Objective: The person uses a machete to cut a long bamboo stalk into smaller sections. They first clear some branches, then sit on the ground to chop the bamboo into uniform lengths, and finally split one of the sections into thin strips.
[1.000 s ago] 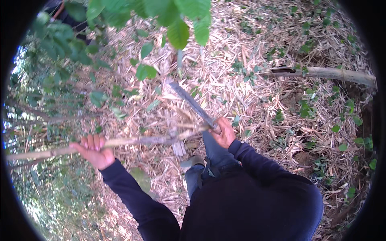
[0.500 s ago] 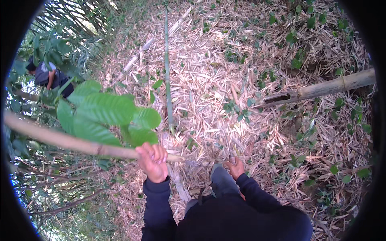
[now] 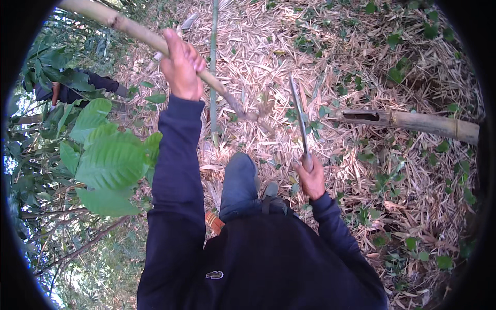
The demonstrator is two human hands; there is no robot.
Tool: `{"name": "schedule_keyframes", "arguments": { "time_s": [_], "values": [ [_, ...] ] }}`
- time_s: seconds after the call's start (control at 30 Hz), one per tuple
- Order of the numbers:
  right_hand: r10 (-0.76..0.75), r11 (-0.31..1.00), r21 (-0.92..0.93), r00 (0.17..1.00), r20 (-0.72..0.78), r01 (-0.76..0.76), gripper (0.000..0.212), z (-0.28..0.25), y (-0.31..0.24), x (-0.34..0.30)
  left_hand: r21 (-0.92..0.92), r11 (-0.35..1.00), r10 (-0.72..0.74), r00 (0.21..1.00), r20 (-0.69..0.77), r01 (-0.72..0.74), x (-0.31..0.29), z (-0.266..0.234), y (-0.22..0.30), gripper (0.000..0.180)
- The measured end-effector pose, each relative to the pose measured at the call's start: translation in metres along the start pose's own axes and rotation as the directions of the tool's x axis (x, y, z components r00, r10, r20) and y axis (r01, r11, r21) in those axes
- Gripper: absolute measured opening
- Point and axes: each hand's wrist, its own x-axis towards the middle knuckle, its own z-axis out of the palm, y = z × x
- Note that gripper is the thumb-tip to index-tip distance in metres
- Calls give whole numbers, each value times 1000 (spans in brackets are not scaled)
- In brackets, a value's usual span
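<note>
My left hand (image 3: pixel 182 67) is closed around a pale bamboo pole (image 3: pixel 135 31), which slants from the upper left down toward the middle. Its thinner, darker end tapers off above the litter, with blurred twiggy bits at the tip. Lower and to the right, my right hand (image 3: pixel 312 181) grips the handle of a machete (image 3: pixel 297 111). The long, narrow blade points away from me, up the picture, and does not touch the pole. Both sleeves are dark.
A green bamboo pole (image 3: pixel 213 62) lies lengthwise on the dry leaf litter (image 3: pixel 258 82). At right rests a thick bamboo culm (image 3: pixel 434 125) with an opening near its end. Broad green leaves (image 3: pixel 111 165) hang at left; beyond them a person (image 3: pixel 77 88) bends over. My boot (image 3: pixel 240 178) stands below.
My left hand has moved up and away with the pole, which now slants down to the right. My right hand has risen, and the machete blade now shows. The view has shifted.
</note>
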Motion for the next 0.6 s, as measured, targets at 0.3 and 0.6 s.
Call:
{"name": "schedule_keyframes", "arguments": {
  "time_s": [0.3,0.6],
  "values": [
    [-809,287,722,564,-169,629,8,41,-257,228,-22,1000,-7,941,-339,-1,192,27,-46,44],
    [549,792,-203,818,-173,-575,26,75,137,462,306,933,290,896,-336,-187,435,-27,-66,50]
  ]
}}
